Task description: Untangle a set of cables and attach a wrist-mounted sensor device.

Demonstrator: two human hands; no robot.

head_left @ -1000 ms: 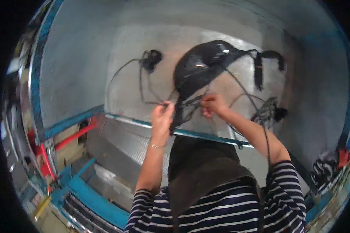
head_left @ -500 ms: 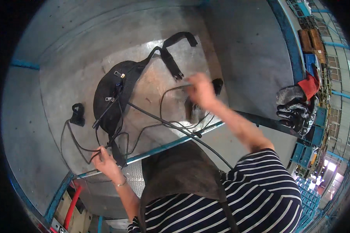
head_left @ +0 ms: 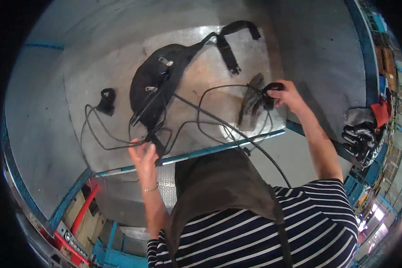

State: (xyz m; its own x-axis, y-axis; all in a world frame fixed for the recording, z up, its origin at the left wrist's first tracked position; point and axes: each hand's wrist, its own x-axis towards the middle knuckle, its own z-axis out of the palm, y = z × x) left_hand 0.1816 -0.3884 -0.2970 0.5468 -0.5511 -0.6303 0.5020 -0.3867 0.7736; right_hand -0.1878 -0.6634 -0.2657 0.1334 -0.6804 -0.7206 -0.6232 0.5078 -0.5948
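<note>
Head view, looking down into a grey metal bin (head_left: 116, 53): the black waist bag (head_left: 149, 80), taken as landmark, lies aslant on the bin floor, two zip pulls on its upper face, its buckled strap (head_left: 228, 53) running out to the upper right. Right of the bag, the right hand (head_left: 286, 96) has thumb and fingers closed on a black cuff (head_left: 269, 102), its arm reaching in from the lower right. Between that cuff and the bag, just beside the cuff, lies a dark mesh piece (head_left: 251, 100). Just below the bag's lower end is the left hand (head_left: 144, 158), its thumb and fingers partly separated beside the gathered thin cables (head_left: 107, 147); whether it grips any of them cannot be told. A bracelet (head_left: 152, 188) circles that wrist. A second black cuff (head_left: 106, 102) rests left of the bag, apart from it, with loops of thin cable beside it. A thicker black cable (head_left: 210, 115) crosses from the bag's right side toward the lower right, passing over the bin's blue front edge (head_left: 196, 156). Below the bag, on the near side of that edge, hangs the person's dark apron (head_left: 219, 187) over a striped shirt (head_left: 308, 214). Far right of the bag, outside the bin, sit grey, black and red gloves (head_left: 364, 134).
</note>
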